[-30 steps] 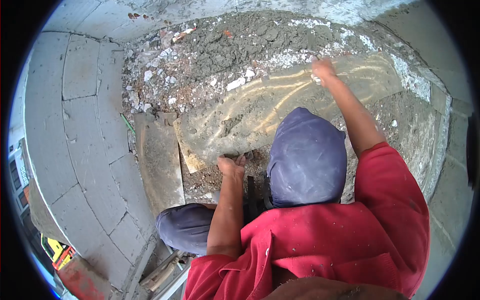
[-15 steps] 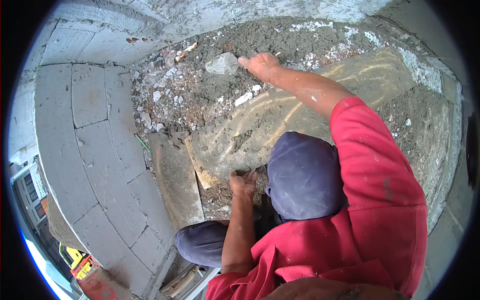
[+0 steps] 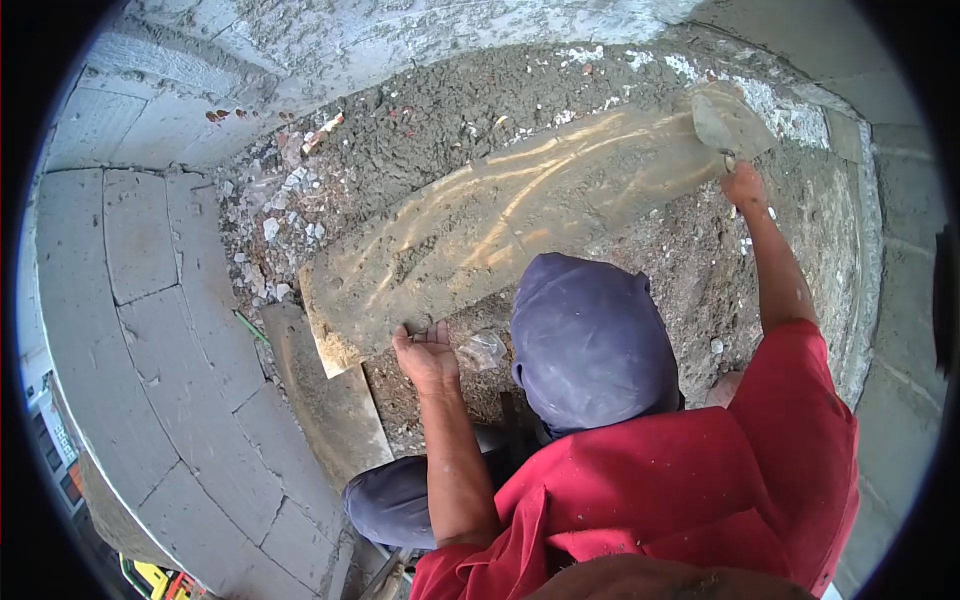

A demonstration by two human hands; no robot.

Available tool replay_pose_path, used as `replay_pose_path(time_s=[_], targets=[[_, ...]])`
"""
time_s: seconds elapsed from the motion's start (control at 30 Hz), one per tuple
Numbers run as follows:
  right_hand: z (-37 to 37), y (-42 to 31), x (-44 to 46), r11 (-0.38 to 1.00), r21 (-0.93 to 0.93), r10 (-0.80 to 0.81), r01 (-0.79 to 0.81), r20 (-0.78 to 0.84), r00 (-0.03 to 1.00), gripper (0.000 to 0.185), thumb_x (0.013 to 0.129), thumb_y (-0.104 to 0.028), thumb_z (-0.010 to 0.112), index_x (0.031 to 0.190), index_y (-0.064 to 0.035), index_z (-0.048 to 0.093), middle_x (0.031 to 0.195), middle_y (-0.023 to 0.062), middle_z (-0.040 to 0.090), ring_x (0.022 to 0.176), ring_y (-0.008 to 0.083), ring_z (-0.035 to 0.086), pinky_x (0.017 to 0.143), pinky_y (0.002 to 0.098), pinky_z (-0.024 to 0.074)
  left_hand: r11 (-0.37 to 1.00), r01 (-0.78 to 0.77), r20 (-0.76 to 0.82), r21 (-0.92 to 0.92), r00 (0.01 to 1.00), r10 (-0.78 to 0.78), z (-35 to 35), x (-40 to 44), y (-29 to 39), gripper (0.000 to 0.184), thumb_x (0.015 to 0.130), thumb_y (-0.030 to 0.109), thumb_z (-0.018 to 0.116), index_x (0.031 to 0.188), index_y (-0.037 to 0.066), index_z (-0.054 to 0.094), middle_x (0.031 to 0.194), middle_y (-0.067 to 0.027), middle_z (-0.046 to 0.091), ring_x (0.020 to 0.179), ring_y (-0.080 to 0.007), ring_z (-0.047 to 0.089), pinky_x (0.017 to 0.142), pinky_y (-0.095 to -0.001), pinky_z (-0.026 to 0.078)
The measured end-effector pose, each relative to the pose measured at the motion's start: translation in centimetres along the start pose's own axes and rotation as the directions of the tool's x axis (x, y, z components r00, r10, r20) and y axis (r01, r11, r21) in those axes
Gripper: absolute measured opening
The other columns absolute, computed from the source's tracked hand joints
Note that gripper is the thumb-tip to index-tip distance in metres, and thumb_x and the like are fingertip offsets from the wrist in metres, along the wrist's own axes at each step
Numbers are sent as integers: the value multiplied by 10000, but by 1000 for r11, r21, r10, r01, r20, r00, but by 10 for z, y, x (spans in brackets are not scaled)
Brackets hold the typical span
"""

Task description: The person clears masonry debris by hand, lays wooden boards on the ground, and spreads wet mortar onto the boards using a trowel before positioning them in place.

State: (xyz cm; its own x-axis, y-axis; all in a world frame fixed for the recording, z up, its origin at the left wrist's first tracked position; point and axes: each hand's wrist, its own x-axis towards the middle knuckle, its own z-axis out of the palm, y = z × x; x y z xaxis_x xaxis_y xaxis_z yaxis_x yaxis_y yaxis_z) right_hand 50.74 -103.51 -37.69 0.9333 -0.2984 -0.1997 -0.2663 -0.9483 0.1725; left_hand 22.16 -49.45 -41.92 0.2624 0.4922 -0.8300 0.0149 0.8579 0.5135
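Observation:
A trowel with a mortar-smeared blade rests over the far right end of a long wooden board. Closed around its handle is my right hand. The board lies slanted across the rubble, coated with wet mortar in streaks. At its near left edge my left hand is palm up, fingers curled at the rim and gripping it. Beside that hand, a crumpled piece of clear plastic lies on the ground. My knee in dark trousers hides part of the ground below the board.
Rough wet mortar and white chips lie beyond the board, up to the plastered wall. Grey block wall stands at left. A second flat board lies beneath the left end. Another wall bounds the right.
My right hand has drawn the trowel from the mortar bed near the wall to the board's right end. The view has shifted; my left hand stays at the board's near edge.

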Motion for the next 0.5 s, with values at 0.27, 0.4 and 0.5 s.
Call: replay_pose_path(time_s=[0.27, 0.4, 0.5], targets=[[12, 76, -102, 887, 274, 369, -372, 64, 927, 554, 808, -372, 642, 1195, 20, 577, 1036, 249, 675, 977, 422, 654, 868, 476, 488, 988, -149, 88, 29, 985, 146, 61, -49, 62, 198, 990, 229, 519, 1062, 46, 540, 937, -89, 619, 810, -239, 631, 746, -402, 599], [-20, 64, -65, 882, 463, 344, -86, -511, 788, 559, 813, -386, 689, 1197, 8, 587, 1041, 240, 663, 988, 389, 649, 877, 440, 483, 965, -259, 158, 49, 956, 248, 85, -55, 85, 183, 990, 215, 530, 1028, 38, 556, 876, -84, 618, 743, -218, 639, 704, -376, 606], [-139, 0, -46, 923, 346, 213, 168, -824, 526, 589, 794, -333, 741, 1225, 27, 561, 1000, 225, 675, 903, 368, 660, 862, 415, 498, 953, -298, 168, 59, 944, 284, 102, -45, 95, 167, 988, 189, 533, 1022, 26, 551, 861, -91, 611, 718, -218, 641, 679, -369, 615]])
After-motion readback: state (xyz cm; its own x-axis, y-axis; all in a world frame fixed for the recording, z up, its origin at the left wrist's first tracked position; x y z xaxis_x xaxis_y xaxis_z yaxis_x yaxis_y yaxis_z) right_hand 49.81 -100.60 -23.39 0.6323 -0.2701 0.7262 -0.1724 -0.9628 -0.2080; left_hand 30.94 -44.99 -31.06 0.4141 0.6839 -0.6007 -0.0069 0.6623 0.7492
